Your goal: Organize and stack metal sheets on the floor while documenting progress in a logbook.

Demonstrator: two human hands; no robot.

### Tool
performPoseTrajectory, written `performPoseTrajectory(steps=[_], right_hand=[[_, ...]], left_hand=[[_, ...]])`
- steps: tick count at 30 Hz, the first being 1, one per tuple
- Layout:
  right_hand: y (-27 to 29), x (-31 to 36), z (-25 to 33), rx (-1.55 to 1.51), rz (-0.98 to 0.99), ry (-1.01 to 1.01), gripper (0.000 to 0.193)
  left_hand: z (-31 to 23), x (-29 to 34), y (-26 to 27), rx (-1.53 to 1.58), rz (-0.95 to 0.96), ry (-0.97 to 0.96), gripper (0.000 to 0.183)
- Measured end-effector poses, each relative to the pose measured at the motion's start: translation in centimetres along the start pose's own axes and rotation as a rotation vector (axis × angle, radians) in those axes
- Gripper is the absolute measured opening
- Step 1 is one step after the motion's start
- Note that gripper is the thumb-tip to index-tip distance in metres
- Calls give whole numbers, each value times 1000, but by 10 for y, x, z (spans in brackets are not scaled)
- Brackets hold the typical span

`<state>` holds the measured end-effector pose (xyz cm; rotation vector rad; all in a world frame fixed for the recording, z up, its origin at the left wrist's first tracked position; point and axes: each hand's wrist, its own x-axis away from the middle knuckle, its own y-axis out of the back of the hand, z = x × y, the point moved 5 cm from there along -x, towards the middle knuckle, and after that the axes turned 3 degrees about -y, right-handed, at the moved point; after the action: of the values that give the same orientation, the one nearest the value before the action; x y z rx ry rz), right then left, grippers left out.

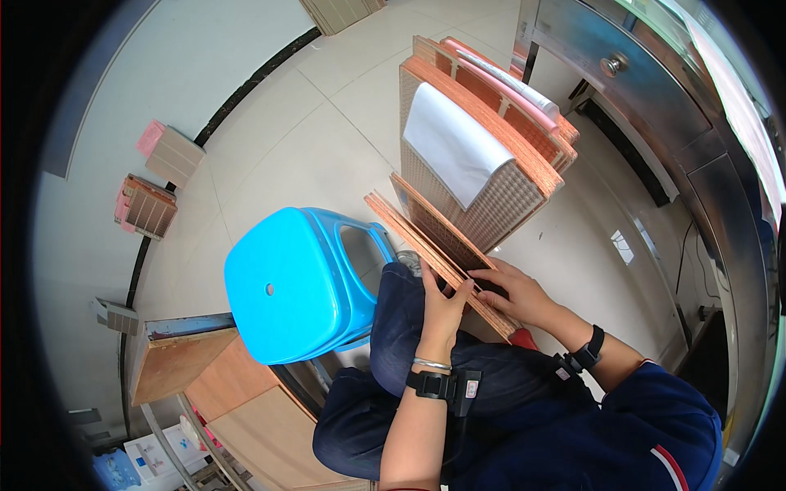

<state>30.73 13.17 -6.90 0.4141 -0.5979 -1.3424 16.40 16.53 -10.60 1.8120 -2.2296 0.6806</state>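
A small stack of thin flat panels [417, 236] with orange-brown edges stands on edge by my knees. My left hand [446, 309] is closed on the near side of this stack, with its thumb over the top edges. My right hand [517, 293] grips the top edges a little farther right, its fingers reaching into the gap beside a separated panel [438, 219]. That panel leans slightly apart from the others, its face dark and patterned. The lower parts of the panels are hidden behind my hands and legs.
A blue plastic stool [274, 278] stands to the left. Ahead, a thick upright stack of grid-patterned panels [467, 200] carries a white sheet [458, 139] and a pink-and-white roll [516, 90]. A metal cabinet [655, 90] with a knob is at right. Smaller panel stacks [150, 209] lean on the left wall.
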Motion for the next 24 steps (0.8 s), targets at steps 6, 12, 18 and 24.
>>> performPoseTrajectory(steps=[6, 12, 18, 24], right_hand=[[2, 0, -1, -1, -10, -5, 38], [1, 0, 0, 16, -44, -4, 40], [5, 2, 7, 95, -43, -21, 46], [5, 1, 6, 76, -39, -25, 46]], left_hand=[[-13, 6, -7, 36, 13, 62, 91], [-15, 7, -7, 23, -5, 43, 91], [-19, 10, -9, 49, 5, 98, 92], [-16, 8, -7, 12, 3, 60, 93]])
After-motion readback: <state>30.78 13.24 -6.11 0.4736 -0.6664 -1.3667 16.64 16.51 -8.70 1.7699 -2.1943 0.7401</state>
